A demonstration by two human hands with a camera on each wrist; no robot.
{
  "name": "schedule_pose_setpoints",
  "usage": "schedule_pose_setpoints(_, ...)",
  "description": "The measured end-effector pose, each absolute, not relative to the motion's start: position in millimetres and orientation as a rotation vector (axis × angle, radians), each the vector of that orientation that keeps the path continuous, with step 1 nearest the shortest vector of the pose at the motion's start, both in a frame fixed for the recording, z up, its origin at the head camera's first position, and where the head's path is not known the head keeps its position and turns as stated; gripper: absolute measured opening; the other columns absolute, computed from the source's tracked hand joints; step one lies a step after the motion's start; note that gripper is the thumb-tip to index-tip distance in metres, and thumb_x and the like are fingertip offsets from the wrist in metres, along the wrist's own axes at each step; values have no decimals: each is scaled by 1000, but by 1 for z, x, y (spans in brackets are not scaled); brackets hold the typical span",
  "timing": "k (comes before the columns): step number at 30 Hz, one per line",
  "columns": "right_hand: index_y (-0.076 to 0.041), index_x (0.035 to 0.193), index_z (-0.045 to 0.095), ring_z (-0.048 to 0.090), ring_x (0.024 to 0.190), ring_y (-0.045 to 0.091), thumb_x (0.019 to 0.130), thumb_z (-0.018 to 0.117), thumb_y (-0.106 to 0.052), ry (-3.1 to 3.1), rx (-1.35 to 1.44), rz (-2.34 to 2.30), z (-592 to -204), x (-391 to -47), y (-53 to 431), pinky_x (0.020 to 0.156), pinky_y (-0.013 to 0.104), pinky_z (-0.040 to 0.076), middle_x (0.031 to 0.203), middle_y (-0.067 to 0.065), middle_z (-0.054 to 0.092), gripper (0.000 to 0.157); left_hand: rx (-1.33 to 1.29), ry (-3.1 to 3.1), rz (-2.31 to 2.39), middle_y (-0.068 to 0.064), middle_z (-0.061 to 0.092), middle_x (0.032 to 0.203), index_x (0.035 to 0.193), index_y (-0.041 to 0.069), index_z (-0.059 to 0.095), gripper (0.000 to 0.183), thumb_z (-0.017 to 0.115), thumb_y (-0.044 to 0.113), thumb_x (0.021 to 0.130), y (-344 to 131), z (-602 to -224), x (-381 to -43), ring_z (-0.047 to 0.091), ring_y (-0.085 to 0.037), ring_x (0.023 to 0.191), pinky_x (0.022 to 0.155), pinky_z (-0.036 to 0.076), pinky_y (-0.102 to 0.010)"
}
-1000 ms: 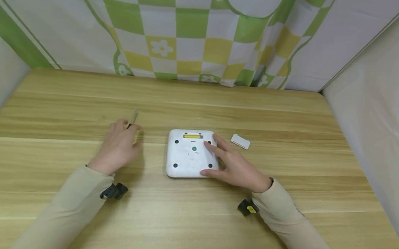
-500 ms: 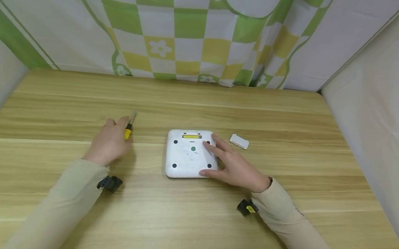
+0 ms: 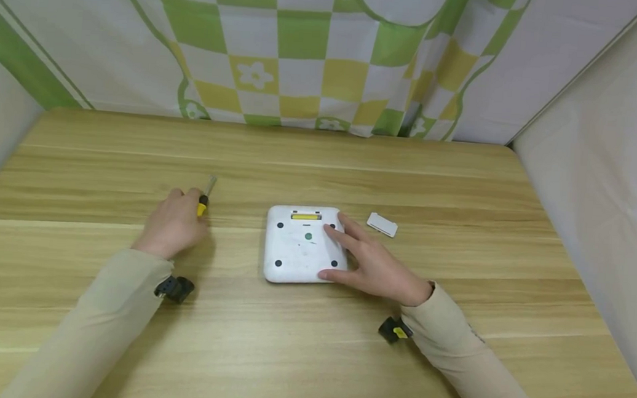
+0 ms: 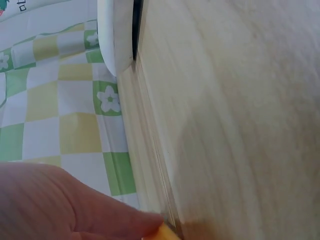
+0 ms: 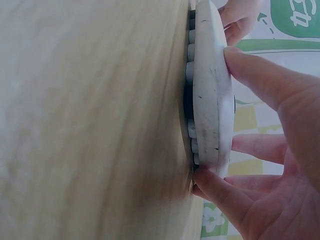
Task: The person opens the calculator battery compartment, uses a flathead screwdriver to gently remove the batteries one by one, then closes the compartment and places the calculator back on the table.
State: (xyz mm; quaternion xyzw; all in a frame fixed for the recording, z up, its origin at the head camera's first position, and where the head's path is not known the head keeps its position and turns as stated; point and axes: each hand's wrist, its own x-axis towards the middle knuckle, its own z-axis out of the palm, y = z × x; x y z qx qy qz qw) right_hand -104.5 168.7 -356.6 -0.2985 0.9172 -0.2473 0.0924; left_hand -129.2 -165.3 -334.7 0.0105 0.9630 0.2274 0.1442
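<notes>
In the head view, my left hand (image 3: 169,222) pinches the yellow handle of a screwdriver (image 3: 202,207) on the left of the table. Its metal shaft points away from me. The left wrist view shows the thumb against a bit of that yellow handle (image 4: 162,233). A white calculator (image 3: 303,253) lies face down, its battery slot uncovered and a yellow battery (image 3: 306,216) inside. My right hand (image 3: 377,263) holds the calculator's right side, with thumb and fingers spread. Keys (image 5: 191,52) show along its underside in the right wrist view.
A small white battery cover (image 3: 382,224) lies right of the calculator, beyond the right hand. The wooden table (image 3: 296,358) ends at a green, white and yellow checked curtain (image 3: 302,68) at the back.
My left hand has shifted slightly left and toward me, bringing the screwdriver along and exposing more of its yellow handle. The right hand and calculator stay in place.
</notes>
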Motion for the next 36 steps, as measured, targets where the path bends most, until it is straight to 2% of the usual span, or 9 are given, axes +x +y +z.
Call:
schedule_pose_setpoints(3, -8, 146, 40, 24, 143, 34, 82, 73, -41, 2721, -888, -740, -357, -104, 169, 111, 46, 33, 157, 20, 19, 79, 33, 2779, 655, -32, 45, 107, 133, -16, 35, 58, 53, 6, 82, -165, -333, -128, 50, -39, 82, 62, 45, -41)
schedule_pose_setpoints(7, -9, 146, 39, 24, 144, 34, 82, 73, -41, 2721, -887, -742, -357, -105, 169, 111, 46, 32, 157, 20, 19, 79, 35, 2815, 653, -33, 45, 108, 134, -14, 32, 53, 48, 10, 90, -163, -330, -126, 50, -38, 80, 60, 44, -40)
schedule_pose_setpoints(10, -9, 146, 39, 24, 143, 34, 82, 73, -42, 2723, -891, -737, -357, -105, 169, 111, 46, 32, 157, 20, 19, 80, 92, 2832, 662, -37, 42, 113, 136, -19, 25, 53, 41, 11, 95, -161, -329, -126, 50, -36, 76, 56, 44, -39)
schedule_pose_setpoints(14, -8, 146, 40, 25, 143, 34, 82, 73, -42, 2725, -897, -735, -357, -105, 169, 111, 46, 32, 157, 21, 19, 79, 192, 2821, 694, -42, 35, 117, 136, -24, 16, 53, 34, 4, 95, -159, -330, -124, 48, -31, 67, 51, 44, -35)
schedule_pose_setpoints(18, -9, 146, 40, 25, 143, 34, 82, 74, -41, 2720, -892, -740, -356, -104, 169, 111, 46, 32, 157, 21, 19, 79, 244, 2828, 704, -40, 36, 119, 139, -18, 16, 51, 32, 4, 96, -157, -331, -122, 47, -26, 62, 48, 42, -33)
schedule_pose_setpoints(23, -9, 146, 40, 25, 143, 34, 82, 73, -42, 2722, -883, -734, -356, -104, 169, 110, 45, 33, 157, 20, 19, 79, 305, 2840, 745, -30, 48, 105, 139, -8, 22, 44, 33, 14, 102, -153, -330, -119, 46, -21, 55, 46, 40, -31)
schedule_pose_setpoints(29, -9, 145, 41, 25, 143, 34, 81, 74, -42, 2729, -894, -734, -356, -104, 169, 110, 46, 33, 157, 20, 20, 79, 470, 2853, 715, -14, 53, 81, 125, 0, 33, 30, 44, 13, 101, -150, -329, -118, 40, -15, 47, 43, 36, -28)
schedule_pose_setpoints(32, -9, 145, 41, 25, 143, 33, 81, 74, -42, 2728, -890, -734, -356, -104, 168, 111, 45, 33, 157, 20, 20, 79, 571, 2864, 712, -14, 58, 84, 121, 3, 38, 26, 49, 11, 99, -148, -329, -118, 41, -13, 48, 42, 35, -27)
schedule_pose_setpoints(36, -11, 146, 40, 24, 144, 32, 82, 73, -43, 2727, -876, -726, -356, -104, 168, 111, 44, 32, 158, 18, 20, 79, 683, 2894, 714, -14, 64, 96, 118, 6, 44, 23, 53, 11, 97, -145, -329, -118, 47, -16, 57, 48, 36, -29)
